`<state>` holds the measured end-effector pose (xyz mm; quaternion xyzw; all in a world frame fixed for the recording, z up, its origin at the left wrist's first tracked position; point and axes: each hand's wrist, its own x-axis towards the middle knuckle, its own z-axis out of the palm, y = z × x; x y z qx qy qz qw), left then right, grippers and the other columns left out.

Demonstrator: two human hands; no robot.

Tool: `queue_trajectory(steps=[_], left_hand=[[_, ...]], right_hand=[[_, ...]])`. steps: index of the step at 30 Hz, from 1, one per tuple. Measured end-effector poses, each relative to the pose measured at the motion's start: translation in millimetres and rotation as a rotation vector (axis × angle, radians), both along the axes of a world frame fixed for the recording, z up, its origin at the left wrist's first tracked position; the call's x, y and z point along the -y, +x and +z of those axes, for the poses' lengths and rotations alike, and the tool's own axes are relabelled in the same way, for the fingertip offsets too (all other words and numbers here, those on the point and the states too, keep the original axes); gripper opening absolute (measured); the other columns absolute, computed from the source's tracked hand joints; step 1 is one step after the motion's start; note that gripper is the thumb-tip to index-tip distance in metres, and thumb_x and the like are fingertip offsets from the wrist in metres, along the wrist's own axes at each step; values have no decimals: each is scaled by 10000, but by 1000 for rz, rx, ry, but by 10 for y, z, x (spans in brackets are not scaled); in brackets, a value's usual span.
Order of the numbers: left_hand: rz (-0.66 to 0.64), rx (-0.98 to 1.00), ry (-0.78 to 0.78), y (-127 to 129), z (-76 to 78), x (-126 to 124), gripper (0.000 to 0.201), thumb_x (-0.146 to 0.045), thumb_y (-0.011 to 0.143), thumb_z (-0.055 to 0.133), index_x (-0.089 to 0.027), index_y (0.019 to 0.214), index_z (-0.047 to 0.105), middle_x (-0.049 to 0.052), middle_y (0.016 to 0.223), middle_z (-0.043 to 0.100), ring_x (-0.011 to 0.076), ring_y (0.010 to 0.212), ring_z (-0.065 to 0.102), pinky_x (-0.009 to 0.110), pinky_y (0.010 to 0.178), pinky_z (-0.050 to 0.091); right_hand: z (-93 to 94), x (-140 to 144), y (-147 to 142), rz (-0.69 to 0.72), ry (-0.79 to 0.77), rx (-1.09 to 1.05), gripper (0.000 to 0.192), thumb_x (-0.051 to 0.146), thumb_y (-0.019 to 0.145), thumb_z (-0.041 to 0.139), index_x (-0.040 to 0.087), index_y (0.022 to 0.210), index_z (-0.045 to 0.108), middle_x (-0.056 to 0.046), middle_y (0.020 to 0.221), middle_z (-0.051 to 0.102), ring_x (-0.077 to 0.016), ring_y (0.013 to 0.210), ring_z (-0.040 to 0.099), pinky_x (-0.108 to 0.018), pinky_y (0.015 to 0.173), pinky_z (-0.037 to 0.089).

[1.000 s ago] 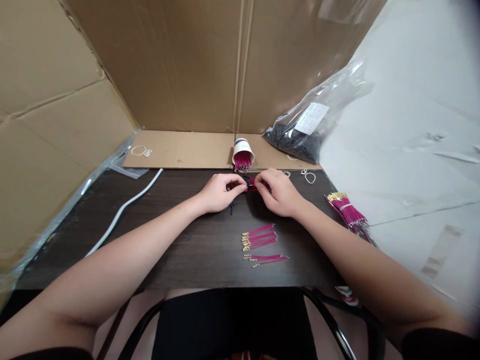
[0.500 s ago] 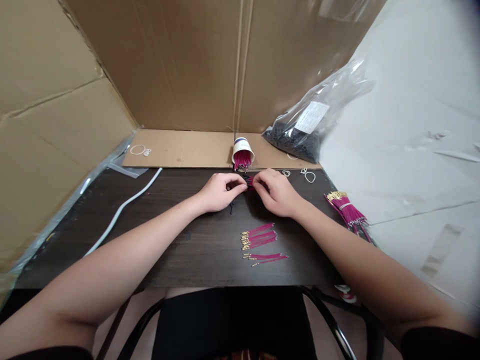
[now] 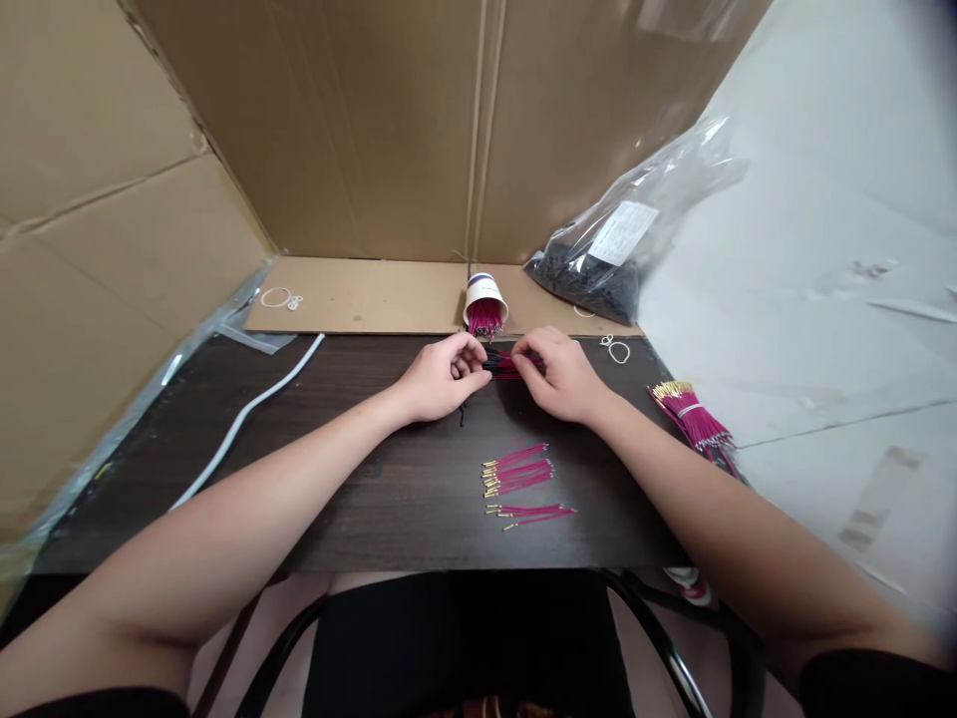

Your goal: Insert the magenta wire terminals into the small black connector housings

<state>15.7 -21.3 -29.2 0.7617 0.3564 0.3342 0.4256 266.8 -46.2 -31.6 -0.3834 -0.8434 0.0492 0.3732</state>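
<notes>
From my head camera, both my hands have crept a little toward the far edge of the table [image 3: 359, 499] since a second ago, and my right hand [image 3: 564, 377] has slid closer to the cup [image 3: 484, 302], so the wires [image 3: 505, 364] I'm working now lie just in front of its mouth. My left hand [image 3: 441, 379] is curled, thumb and fingertips pinched on the left end of those wires, where something small and black sits; I can't tell what it is. My right hand is pinched on their right end, fingers bent over them. The grip looks much the same as before, so I judge I'm still in the middle of fitting or gathering this one bunch, not yet finished with it. The wires run left to right between my hands, long axis along the far edge; which end carries the gold tips is hidden under my fingers. The cup lies on its side at the far edge, mouth toward me, full of magenta wires. Nearer me, mid-table, two small loose groups [image 3: 519, 484] lie with gold tips pointing left. At the right edge a banded bundle [image 3: 692, 414] points its gold tips to the far left. A bag [image 3: 598, 264] of black parts leans in the far right corner, and a white cord [image 3: 246, 414] trails along the left side.
</notes>
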Motion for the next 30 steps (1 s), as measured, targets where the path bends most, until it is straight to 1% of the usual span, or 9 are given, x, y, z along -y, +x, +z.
queue_trajectory(steps=[2,5,7,11,13,17,22,25,30], left_hand=[[11,-19,8,2,-5,-3,243,-305,908,769,-150,1045,640,47,915,663,139,763,578,306,707,476],[22,-12,11,2,-19,-13,229,-281,906,760,-162,1042,619,47,939,662,137,769,577,305,711,474],[27,6,17,-1,-31,-25,228,-186,868,734,-170,1046,593,45,964,663,135,777,574,302,717,475],[35,13,29,-11,-59,-49,376,-4,749,619,-175,1081,577,42,987,660,132,778,564,297,710,465],[30,3,31,-15,-72,-57,395,11,737,602,-172,1086,584,49,998,663,133,777,568,297,709,468],[16,-8,40,-18,-90,-64,393,16,744,575,-172,1088,595,58,1011,674,137,790,594,293,720,480],[14,-29,46,-23,-88,-74,379,12,748,578,-170,1079,607,56,1009,681,140,799,603,296,736,489],[7,-37,53,-26,-75,-77,382,15,743,578,-166,1077,622,56,1009,687,140,788,600,296,722,484],[2,-77,89,-14,-47,-52,321,5,747,591,-149,1014,683,50,970,708,138,751,575,297,698,469]], right_hand=[[2,-18,16,-7,9,-3,144,231,1098,552,168,979,602,-82,926,652,-242,878,575,-405,824,432],[24,-11,30,-29,28,29,135,240,1108,552,168,1011,612,-92,970,665,-252,920,583,-420,847,431],[53,14,34,-49,65,80,124,240,1120,550,169,1051,625,-93,1003,673,-259,952,588,-438,876,415],[138,73,29,-43,173,177,111,229,1156,540,186,1109,631,-76,1038,688,-264,985,583,-460,919,378],[188,100,24,-15,201,222,133,222,1176,511,202,1128,634,-70,1088,705,-275,1026,578,-477,947,360],[272,155,29,1,187,318,217,205,1181,451,242,1177,665,-68,1243,703,-314,1158,553,-550,1034,303],[305,188,64,12,188,330,263,210,1182,454,294,1218,701,-37,1364,670,-337,1277,522,-605,1082,239],[293,176,66,5,186,319,247,203,1179,466,281,1211,698,-43,1340,677,-332,1241,536,-591,1057,251],[252,138,43,-12,180,243,157,236,1187,511,223,1159,664,-65,1182,698,-292,1109,583,-523,997,285]])
